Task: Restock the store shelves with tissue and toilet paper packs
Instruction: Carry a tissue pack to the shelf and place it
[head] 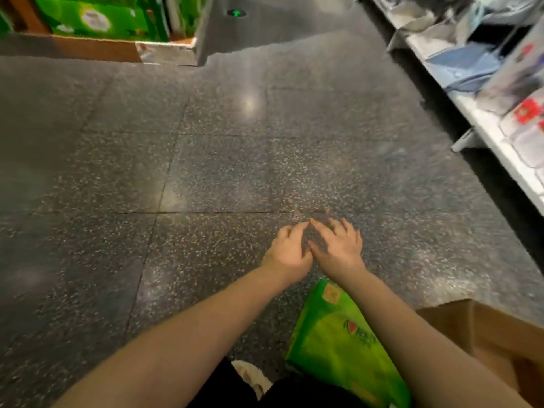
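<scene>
Both my arms reach forward over the dark speckled floor. My left hand (290,251) and my right hand (338,245) hang side by side with loosely spread fingers, their fingertips almost touching, and neither holds anything. A green tissue pack (338,340) lies below my right forearm, close to my legs. Next to it on the right stands a brown cardboard box (482,328), partly hidden by my right arm. More green packs (97,16) are stacked at the far left.
A white shelf (494,136) runs along the right side, stocked with blue, white and red-labelled packs. A low brown display base (97,50) holds the far-left green packs. My shoe (253,375) shows at the bottom. Open floor lies ahead.
</scene>
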